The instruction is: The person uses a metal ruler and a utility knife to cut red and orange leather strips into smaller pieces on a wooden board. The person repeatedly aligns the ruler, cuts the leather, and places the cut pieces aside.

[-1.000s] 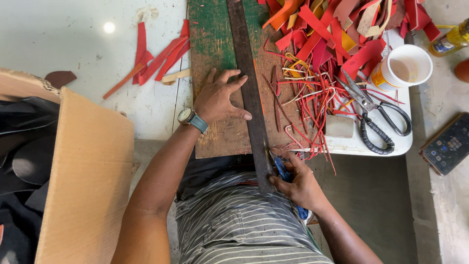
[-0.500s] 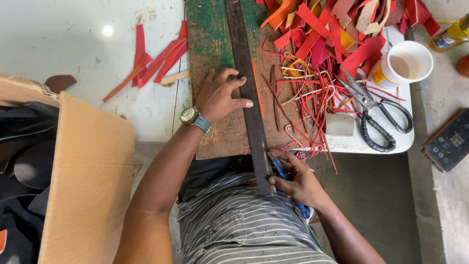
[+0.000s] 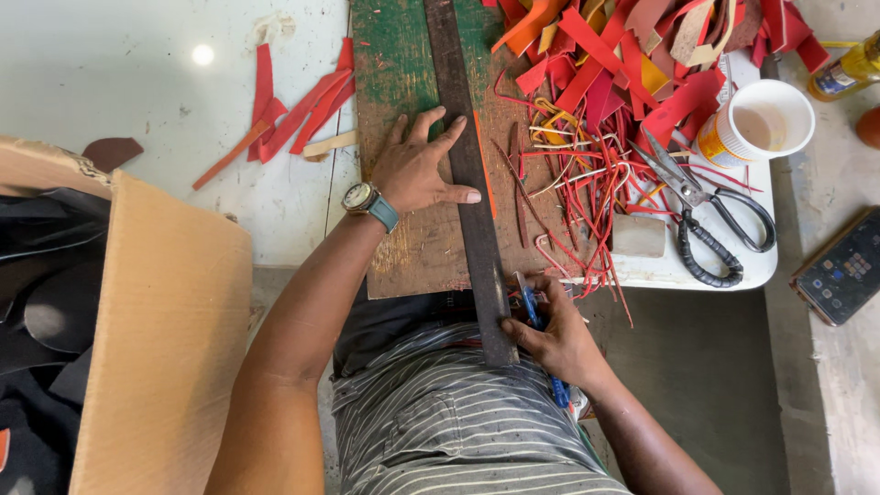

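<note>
My left hand, with a wristwatch, presses flat with spread fingers on a long dark metal ruler that lies lengthwise on a worn green and brown wooden board. My right hand grips a blue-handled knife at the ruler's near end, right beside its right edge. A thin orange strip lies along the ruler's right edge on the board.
A heap of red, orange and yellow strips covers the table's right part, with black-handled scissors, a white cup and a grey block. Red strips lie left. A cardboard box stands left, a phone right.
My right hand with the knife has drawn a little nearer to my body along the ruler's edge. My left hand stays pressed on the ruler.
</note>
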`<action>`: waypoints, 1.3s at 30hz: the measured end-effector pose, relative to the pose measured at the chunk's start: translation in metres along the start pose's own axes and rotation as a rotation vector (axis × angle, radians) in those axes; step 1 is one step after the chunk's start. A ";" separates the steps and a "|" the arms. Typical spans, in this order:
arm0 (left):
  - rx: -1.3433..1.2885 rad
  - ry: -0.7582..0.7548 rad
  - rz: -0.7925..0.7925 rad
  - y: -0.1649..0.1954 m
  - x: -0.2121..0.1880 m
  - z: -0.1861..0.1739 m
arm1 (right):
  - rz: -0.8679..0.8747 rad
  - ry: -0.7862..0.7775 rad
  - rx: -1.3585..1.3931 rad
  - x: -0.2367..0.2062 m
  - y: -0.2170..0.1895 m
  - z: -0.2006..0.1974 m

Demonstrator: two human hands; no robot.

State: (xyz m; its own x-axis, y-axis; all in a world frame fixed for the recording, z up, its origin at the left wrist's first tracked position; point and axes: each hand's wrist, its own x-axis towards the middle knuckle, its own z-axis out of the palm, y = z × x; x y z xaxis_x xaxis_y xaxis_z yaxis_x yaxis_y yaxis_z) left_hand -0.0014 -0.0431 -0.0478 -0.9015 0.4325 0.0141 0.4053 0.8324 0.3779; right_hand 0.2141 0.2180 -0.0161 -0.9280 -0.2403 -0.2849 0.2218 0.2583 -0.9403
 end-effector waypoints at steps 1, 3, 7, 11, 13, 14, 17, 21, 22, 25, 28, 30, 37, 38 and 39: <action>0.002 -0.002 0.002 0.000 0.000 0.001 | 0.038 0.011 0.014 -0.001 0.003 0.001; 0.010 -0.003 0.003 -0.001 0.000 0.001 | 0.109 0.032 0.042 -0.002 0.006 0.001; 0.007 -0.007 0.000 0.004 -0.002 -0.005 | 0.070 0.001 0.027 -0.001 0.007 -0.002; 0.079 -0.176 -0.066 0.022 0.010 -0.023 | 0.029 0.081 -0.213 -0.002 -0.002 -0.012; 0.196 -0.314 -0.085 0.036 0.022 -0.032 | 0.050 0.135 -0.219 -0.001 -0.011 -0.026; 0.275 -0.368 -0.072 0.042 0.029 -0.036 | 0.085 0.150 -0.119 0.004 -0.017 -0.036; 0.392 -0.459 -0.087 0.055 0.039 -0.046 | 0.026 0.126 -0.004 0.033 -0.033 -0.051; 0.230 -0.327 -0.111 0.049 0.032 -0.051 | 0.182 0.134 0.440 0.097 -0.050 -0.041; 0.209 -0.323 -0.116 0.047 0.031 -0.050 | 0.185 0.126 0.439 0.111 -0.052 -0.035; 0.165 -0.338 -0.130 0.040 0.029 -0.043 | -0.002 0.330 0.206 0.148 -0.063 -0.038; 0.149 -0.369 -0.148 0.036 0.034 -0.037 | -0.248 0.420 0.029 0.156 -0.073 -0.062; 0.117 -0.369 -0.146 0.035 0.037 -0.036 | -0.194 0.295 -0.010 0.160 -0.078 -0.067; 0.053 -0.251 -0.146 0.037 0.029 -0.046 | 0.120 0.037 -0.420 0.206 -0.092 -0.035; 0.059 -0.241 -0.148 0.039 0.029 -0.049 | 0.130 0.013 -0.430 0.214 -0.092 -0.034; 0.065 -0.231 -0.149 0.041 0.029 -0.051 | -0.027 0.046 -0.579 0.222 -0.092 -0.035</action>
State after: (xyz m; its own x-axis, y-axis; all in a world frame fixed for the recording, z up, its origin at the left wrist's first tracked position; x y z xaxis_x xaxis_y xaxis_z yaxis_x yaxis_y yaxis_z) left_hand -0.0190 -0.0142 0.0151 -0.8963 0.3651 -0.2518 0.2866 0.9101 0.2994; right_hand -0.0225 0.1738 0.0140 -0.9461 -0.2163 -0.2411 0.0095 0.7257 -0.6880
